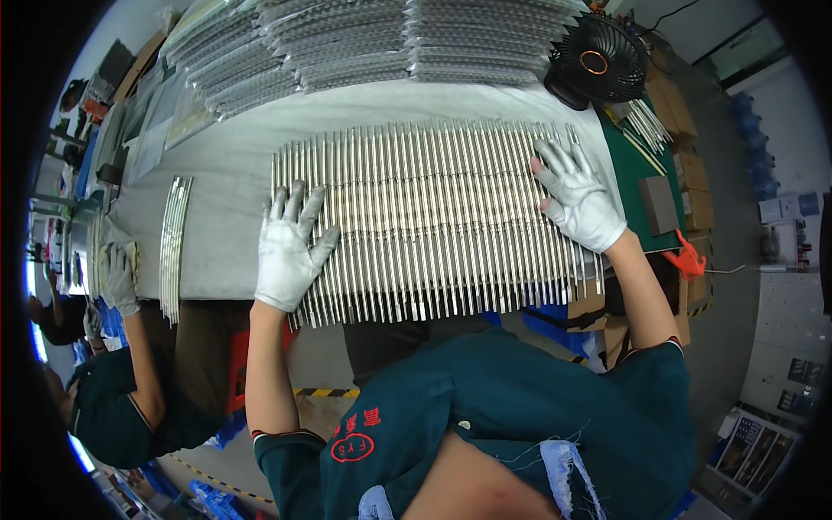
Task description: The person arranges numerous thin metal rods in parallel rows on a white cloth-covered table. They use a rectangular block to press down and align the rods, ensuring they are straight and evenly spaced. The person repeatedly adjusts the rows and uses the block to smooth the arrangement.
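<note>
A wide row of thin silvery metal rods [425, 204] lies side by side on the table, their near ends jutting past its front edge. My left hand [293, 247], in a pale grey glove, rests flat on the row's left end with its fingers apart. At the other end my right hand [579, 195] spreads its gloved fingers over the last rods. Two fingertips of that glove show bare skin. Neither hand is closed round a rod.
Stacks of clear plastic trays [347, 43] stand at the back. A black fan [598, 59] sits at the back right, near a grey block [659, 205] and a red-handled tool [687, 256]. A small rod bundle [176, 251] lies left, beside a co-worker's gloved hand [120, 277].
</note>
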The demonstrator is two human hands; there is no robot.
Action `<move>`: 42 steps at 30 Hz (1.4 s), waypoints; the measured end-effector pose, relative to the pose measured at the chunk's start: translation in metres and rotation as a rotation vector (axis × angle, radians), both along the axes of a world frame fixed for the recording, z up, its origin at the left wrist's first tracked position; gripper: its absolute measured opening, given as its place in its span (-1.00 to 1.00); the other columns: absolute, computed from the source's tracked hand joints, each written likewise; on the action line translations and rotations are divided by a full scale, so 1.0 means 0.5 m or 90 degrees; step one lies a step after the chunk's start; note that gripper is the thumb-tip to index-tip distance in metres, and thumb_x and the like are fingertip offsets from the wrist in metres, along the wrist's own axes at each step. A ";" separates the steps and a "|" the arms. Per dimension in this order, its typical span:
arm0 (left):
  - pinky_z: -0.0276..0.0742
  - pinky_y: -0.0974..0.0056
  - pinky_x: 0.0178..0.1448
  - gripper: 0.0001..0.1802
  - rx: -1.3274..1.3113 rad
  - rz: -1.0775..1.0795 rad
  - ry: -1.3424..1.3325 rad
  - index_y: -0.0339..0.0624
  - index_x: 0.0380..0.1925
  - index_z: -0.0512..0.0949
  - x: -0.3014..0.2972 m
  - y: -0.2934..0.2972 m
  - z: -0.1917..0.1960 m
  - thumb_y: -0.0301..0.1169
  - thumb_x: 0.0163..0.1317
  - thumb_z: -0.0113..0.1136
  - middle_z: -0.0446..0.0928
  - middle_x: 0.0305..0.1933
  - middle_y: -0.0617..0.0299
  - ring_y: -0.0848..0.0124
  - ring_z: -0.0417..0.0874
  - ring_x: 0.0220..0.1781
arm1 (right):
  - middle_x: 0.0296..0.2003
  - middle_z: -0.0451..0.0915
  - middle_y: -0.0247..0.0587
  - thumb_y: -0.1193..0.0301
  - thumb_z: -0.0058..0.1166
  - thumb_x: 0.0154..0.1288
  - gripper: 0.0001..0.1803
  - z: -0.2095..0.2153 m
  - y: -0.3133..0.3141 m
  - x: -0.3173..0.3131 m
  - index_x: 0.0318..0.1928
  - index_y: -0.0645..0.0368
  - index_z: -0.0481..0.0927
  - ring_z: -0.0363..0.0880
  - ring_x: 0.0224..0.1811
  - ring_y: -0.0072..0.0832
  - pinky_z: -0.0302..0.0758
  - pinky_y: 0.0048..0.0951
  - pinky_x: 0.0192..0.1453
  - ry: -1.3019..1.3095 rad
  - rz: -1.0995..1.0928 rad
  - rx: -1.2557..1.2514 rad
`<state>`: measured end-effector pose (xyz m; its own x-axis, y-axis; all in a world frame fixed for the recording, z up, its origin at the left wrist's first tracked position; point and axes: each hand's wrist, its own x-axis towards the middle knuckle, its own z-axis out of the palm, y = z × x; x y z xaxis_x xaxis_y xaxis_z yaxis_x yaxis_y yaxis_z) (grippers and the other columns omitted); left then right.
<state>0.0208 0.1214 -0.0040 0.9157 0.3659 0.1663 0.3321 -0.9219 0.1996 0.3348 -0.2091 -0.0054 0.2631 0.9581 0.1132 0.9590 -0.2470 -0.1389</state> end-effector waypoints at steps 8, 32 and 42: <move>0.09 -0.16 0.57 -0.30 0.016 -0.014 0.011 0.03 0.41 0.36 -0.003 0.000 0.005 0.04 0.34 0.14 0.33 0.44 -0.13 -0.19 0.26 0.48 | 0.47 0.22 0.15 -0.09 -0.03 0.36 -0.25 0.032 0.081 -0.167 0.38 0.15 0.43 0.10 0.56 0.05 -0.11 0.13 0.62 0.079 0.216 -0.054; 0.43 0.00 0.40 -0.50 -0.132 -0.297 -0.114 -0.18 0.14 0.52 -0.118 -0.273 -0.008 -0.21 0.24 0.30 0.64 0.09 0.10 0.19 0.62 0.19 | 0.25 0.53 -0.09 0.13 0.20 0.29 -0.44 0.090 0.028 -0.254 0.26 0.02 0.50 0.49 0.31 -0.10 0.44 -0.05 0.34 0.038 0.243 0.112; 0.27 -0.04 0.50 -0.17 -0.021 -0.120 -0.037 -0.10 0.29 0.42 -0.081 -0.220 0.020 -0.03 0.03 0.44 0.52 0.28 0.11 0.08 0.48 0.35 | 0.56 0.09 0.00 -0.07 0.19 0.26 -0.06 0.080 -0.259 0.043 0.55 0.00 0.16 0.20 0.52 0.00 0.14 0.04 0.54 -0.071 -0.668 -0.325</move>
